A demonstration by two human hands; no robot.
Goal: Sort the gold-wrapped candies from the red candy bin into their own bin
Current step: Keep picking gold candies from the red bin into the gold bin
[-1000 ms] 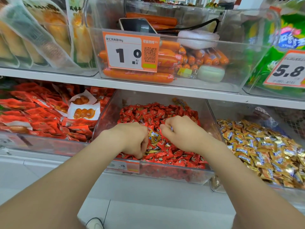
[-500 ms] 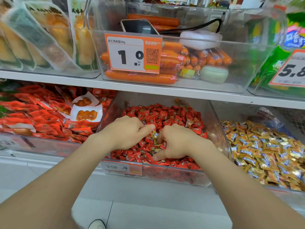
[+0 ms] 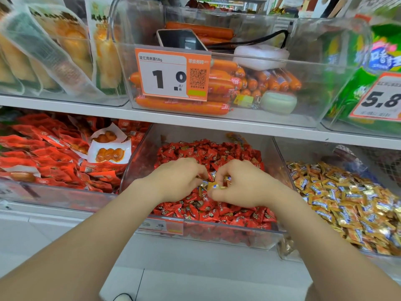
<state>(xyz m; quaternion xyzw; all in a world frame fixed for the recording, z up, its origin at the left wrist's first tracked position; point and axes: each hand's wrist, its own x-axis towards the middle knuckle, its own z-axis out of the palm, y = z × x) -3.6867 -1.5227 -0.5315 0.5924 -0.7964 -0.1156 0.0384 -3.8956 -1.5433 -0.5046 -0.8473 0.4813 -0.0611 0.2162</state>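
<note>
Half a second before, the two hands had rested knuckle to knuckle with the fingertips tucked down into the red pile; by this moment they had lifted a little and drawn slightly apart, and a small cluster of crinkled gold-foil-wrapped candies (image 3: 211, 185) showed between them that had been mostly hidden earlier. The left hand (image 3: 174, 180) was curled, its fingers bent inward and pressed close together, the tips meeting the gold wrappers at its right edge. The right hand (image 3: 240, 184) was curled too, thumb and forefinger pinching the topmost gold candy, the other fingers folded beneath.

The gold cluster sat over the middle of the clear, hard-walled plastic bin (image 3: 217, 235), atop the heap of small glossy red pillow-shaped candies (image 3: 208, 153) that filled it. Just to the right, wall against wall, stood the clear plastic bin of gold candies (image 3: 280, 153), heaped with shiny foil pieces bearing blue and white labels (image 3: 347, 198).

To the left lay flat red foil snack packets (image 3: 50, 155). On the white shelf above, smooth orange sausages (image 3: 182, 107) lay behind an orange-and-white price card (image 3: 171, 74).
</note>
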